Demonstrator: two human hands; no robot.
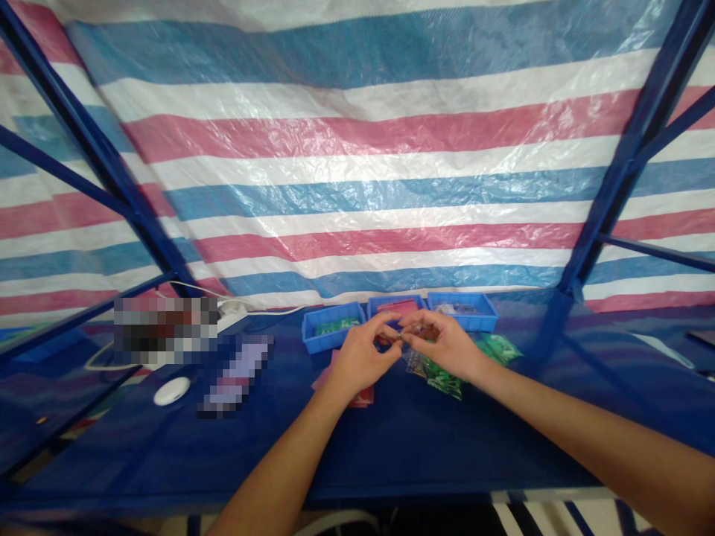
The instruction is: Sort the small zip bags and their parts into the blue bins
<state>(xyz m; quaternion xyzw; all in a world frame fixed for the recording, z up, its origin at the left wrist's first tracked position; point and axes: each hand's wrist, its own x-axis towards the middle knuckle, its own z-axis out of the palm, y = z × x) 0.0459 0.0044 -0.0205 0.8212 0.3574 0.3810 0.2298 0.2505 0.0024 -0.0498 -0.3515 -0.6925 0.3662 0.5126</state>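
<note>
My left hand (363, 356) and my right hand (445, 344) meet over the blue table, fingertips pinched together. Between them is something small, with a hint of green, that I cannot make out. Pink flat packets (362, 398) lie partly hidden under my left hand and wrist. Beneath my right hand are green packets (447, 382) and a clear packet (414, 362), with another green packet (503, 347) beyond the wrist. Behind the hands stand three blue bins: the left bin (321, 343) holds green pieces, the middle bin (373, 301) pink ones, the right bin (481, 322) clear packets.
A white round object (172, 391) lies on the table's left, beside a blurred-out purplish item (237, 376). White cables (268, 313) and a power strip run behind them. Blue metal posts (608, 201) flank the table (447, 454), with a striped sheet (357, 171) behind.
</note>
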